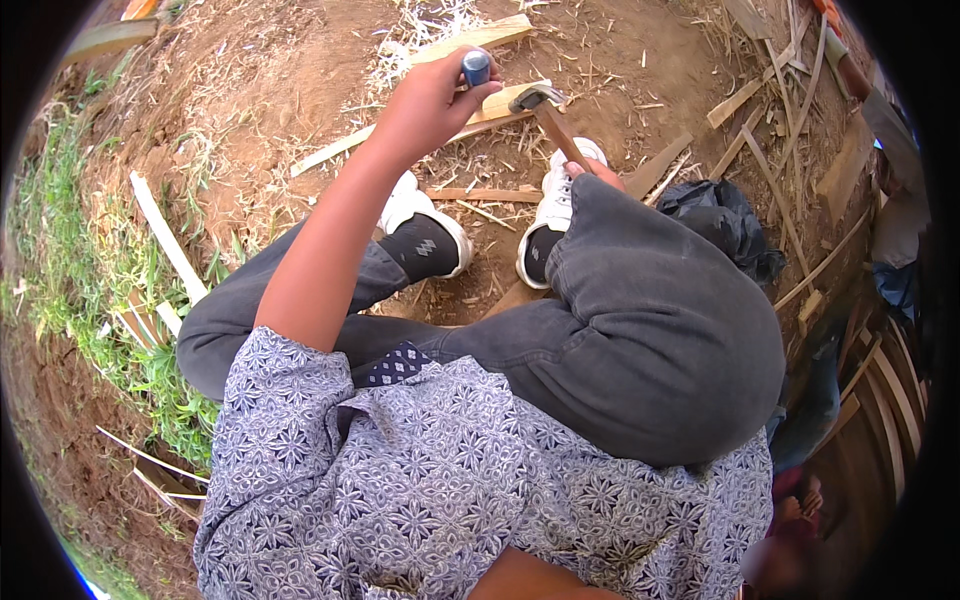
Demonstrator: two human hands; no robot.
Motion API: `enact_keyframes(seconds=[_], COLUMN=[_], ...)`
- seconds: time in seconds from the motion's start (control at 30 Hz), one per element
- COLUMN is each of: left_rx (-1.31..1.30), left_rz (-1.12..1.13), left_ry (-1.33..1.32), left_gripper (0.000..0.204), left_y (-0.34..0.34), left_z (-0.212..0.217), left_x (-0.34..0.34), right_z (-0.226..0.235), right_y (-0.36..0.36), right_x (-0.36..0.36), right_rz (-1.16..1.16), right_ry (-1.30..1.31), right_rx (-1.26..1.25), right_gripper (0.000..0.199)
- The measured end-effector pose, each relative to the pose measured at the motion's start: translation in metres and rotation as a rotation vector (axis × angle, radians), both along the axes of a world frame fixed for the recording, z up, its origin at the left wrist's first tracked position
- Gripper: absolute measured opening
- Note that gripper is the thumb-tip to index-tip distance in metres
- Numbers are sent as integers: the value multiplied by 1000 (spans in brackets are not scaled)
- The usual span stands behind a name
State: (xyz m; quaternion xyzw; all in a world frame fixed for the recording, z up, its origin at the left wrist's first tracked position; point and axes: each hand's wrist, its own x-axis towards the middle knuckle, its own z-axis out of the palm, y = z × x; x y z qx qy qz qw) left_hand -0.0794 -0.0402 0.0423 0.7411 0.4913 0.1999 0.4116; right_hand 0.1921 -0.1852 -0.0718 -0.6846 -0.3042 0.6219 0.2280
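Observation:
My left hand is wrapped round the upright blue handle of what looks like a chisel; its blade is hidden below my fist. Under and beside that hand a pale wooden strip lies slantwise on the ground. My right hand, partly covered by my knee, grips the wooden handle of a claw hammer. The hammer's metal head is just right of the blue handle, over the end of the strip. Another pale wood piece lies beyond, among shavings.
My white shoes are planted close to the work, with a thin stick between them. A black plastic bag sits by my right knee. Scrap wood is scattered at the right, where other people are nearby. Grass grows at the left.

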Motion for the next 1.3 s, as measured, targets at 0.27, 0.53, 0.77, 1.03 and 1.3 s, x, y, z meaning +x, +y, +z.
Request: enact_keyframes(seconds=[0.27,0.53,0.77,1.03,1.3], left_rx=[-2,19,32,47,23], left_rz=[-80,-78,-122,-131,-149], left_ry=[102,55,68,92,81], left_gripper=[20,21,21,23,25], left_y=[7,4,8,10,14], left_z=[1,2,2,1,2], left_x=[1,-3,0,-3,-4], right_z=[134,186,196,192,196], right_y=[60,72,80,83,80], right_x=[43,36,44,48,44], right_rz=[-68,534,428,282,237], right_ry=[257,-225,-165,160,284], right_rx=[578,605,609,547,557], right_gripper=[29,29,26,24,20])
